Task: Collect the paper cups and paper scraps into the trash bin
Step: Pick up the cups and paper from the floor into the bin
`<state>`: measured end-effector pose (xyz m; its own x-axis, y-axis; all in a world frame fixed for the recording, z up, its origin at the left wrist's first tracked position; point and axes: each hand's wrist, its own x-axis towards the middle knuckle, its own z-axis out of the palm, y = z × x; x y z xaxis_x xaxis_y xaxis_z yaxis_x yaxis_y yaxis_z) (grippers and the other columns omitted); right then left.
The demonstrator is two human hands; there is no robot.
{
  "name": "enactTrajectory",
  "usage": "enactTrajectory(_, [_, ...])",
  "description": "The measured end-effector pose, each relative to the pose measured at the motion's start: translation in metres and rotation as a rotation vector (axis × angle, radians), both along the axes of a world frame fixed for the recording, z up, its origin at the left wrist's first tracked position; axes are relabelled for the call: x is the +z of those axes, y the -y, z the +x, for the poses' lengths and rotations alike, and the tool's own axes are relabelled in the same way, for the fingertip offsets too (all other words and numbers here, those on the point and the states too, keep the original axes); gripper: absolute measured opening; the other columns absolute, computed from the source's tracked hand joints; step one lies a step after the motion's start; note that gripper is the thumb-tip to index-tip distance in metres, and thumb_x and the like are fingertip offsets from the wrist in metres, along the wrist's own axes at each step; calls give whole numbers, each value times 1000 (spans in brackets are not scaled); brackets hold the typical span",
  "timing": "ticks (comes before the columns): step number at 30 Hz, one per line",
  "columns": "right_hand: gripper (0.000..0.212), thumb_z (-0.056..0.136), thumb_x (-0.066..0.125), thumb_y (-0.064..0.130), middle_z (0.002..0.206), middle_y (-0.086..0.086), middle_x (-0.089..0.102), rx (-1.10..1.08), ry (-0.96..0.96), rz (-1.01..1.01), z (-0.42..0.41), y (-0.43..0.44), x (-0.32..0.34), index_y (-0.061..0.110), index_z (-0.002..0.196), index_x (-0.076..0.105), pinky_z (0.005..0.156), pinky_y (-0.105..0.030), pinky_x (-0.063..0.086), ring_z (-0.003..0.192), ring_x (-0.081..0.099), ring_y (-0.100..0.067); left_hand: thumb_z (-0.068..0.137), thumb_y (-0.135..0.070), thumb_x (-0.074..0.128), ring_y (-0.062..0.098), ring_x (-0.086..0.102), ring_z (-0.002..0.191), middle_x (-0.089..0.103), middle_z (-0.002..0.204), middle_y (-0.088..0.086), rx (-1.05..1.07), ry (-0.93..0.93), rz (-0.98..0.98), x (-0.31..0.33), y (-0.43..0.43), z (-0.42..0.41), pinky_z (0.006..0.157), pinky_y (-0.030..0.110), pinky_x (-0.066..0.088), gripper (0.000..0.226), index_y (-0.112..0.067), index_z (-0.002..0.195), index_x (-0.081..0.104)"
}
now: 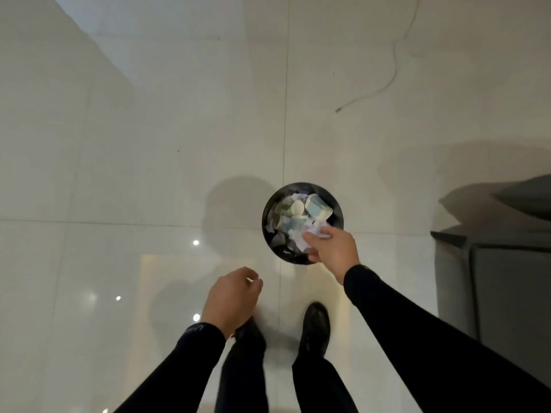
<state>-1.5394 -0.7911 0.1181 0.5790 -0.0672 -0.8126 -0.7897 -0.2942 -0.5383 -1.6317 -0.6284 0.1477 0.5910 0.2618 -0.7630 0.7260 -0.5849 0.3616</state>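
The person stands on the glossy pale tiled floor, looking straight down, with the black round trash bin on the floor just ahead of their feet. The bin is heaped almost to the rim. A blue-green paper cup lies on its side near the far right of the pile, and a second cup beside it shows its white end. Pale paper scraps are wedged between and around them.

The right hand reaches out in a black sleeve and hangs over the near right edge of the bin. Its fingers and thumb curl round a crumpled white paper scrap, which sits right above the rubbish already in there. From here I cannot tell whether that scrap touches the pile.

The left hand hangs lower and nearer the body, well to the left of the bin and clear of it. Its fingers are loosely curled, palm down, and I see nothing in them.

A black shoe points toward the bin; the other foot is mostly hidden behind the left wrist. A thin white cable snakes across the tiles far beyond the bin. A dark grey piece of furniture stands off to the right, well apart from the bin.
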Motion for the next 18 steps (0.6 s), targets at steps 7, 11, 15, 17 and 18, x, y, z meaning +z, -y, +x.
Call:
enactTrajectory(7, [17, 90, 56, 5, 74, -6, 66, -48, -9, -83, 9, 9, -60, 0, 102, 68, 70, -28, 59, 68, 65, -18, 88, -26, 50, 23, 67, 89, 73, 99, 5, -48, -37, 6, -50, -9, 19, 84, 34, 53, 27, -13, 106, 65])
enactTrajectory(11, [13, 88, 61, 11, 69, -12, 57, -224, -225, -171, 0, 22, -93, 3, 77, 59, 49, -24, 52, 51, 53, -17, 86, -24, 51, 28, 66, 92, 73, 98, 8, -36, -34, -2, -76, -13, 36, 84, 39, 53, 25, -13, 101, 67])
enactTrajectory(15, [25, 89, 62, 22, 80, -13, 50, -301, -475, -93, -12, 18, -121, 4, 100, 48, 63, -34, 55, 65, 56, -23, 84, -22, 50, 29, 66, 91, 73, 96, 8, -44, -39, -14, -103, -19, 45, 85, 40, 53, 23, -13, 97, 67])
enactTrajectory(17, [27, 90, 60, 25, 80, -15, 52, -349, -539, 6, -17, 11, -134, 6, 105, 47, 63, -33, 53, 69, 57, -24, 84, -22, 50, 29, 67, 90, 73, 95, 8, -53, -49, -9, -115, -26, 46, 85, 40, 53, 23, -13, 96, 67])
enactTrajectory(18, [26, 92, 57, 26, 80, -16, 55, -383, -553, 56, -19, 7, -141, 7, 107, 48, 62, -32, 53, 69, 58, -24, 85, -22, 50, 29, 67, 89, 73, 94, 8, -52, -58, -4, -120, -31, 45, 86, 40, 53, 22, -13, 96, 67])
